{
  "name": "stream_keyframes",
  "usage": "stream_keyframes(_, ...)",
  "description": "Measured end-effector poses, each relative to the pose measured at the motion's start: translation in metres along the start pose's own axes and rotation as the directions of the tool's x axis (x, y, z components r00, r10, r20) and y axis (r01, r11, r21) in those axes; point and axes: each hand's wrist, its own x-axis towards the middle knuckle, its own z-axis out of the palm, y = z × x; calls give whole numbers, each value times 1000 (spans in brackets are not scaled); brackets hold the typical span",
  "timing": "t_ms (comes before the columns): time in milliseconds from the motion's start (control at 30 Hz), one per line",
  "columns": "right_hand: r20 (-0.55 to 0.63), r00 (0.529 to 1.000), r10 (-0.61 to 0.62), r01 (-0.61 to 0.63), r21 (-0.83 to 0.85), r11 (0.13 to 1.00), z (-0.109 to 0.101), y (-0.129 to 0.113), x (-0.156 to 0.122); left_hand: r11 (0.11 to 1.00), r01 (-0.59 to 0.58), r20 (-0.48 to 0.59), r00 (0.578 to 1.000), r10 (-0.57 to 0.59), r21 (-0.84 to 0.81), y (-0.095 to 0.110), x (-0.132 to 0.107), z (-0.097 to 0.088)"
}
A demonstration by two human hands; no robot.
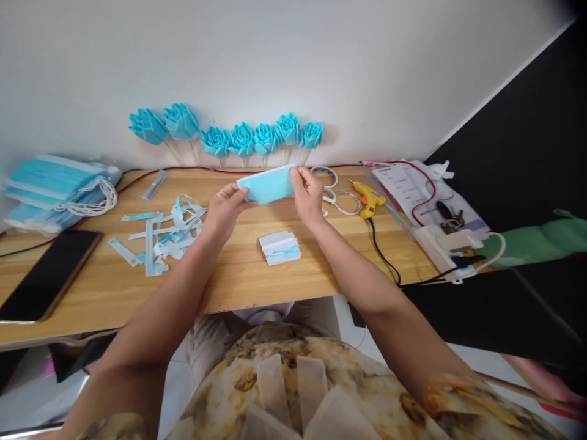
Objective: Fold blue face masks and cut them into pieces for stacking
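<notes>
A light blue mask sheet (268, 185) is stretched between both hands above the wooden table (238, 281). My left hand (224, 208) pinches its left end, and my right hand (308, 194) pinches its right end. Below them on the table lies a small stack of folded white and blue pieces (279, 247). Cut blue strips and ear loops (160, 235) are scattered to the left of my left hand.
Several blue fabric roses on sticks (229, 137) lean on the wall. A pile of face masks (55, 189) and a black phone (48, 275) lie at the left. A yellow glue gun (369, 198), scissors (337, 195), papers and keys (447, 214) sit at the right.
</notes>
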Motion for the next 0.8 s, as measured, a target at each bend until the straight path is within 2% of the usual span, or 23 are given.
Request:
stream_keyframes(300,-19,998,-54,52,-108,993,-2,3,0,1000,5,68,998,-6,13,-5,0,-2)
stream_keyframes(800,-32,999,-33,27,-180,983,-3,2,2,999,35,65,997,-35,-7,-3,-2,0)
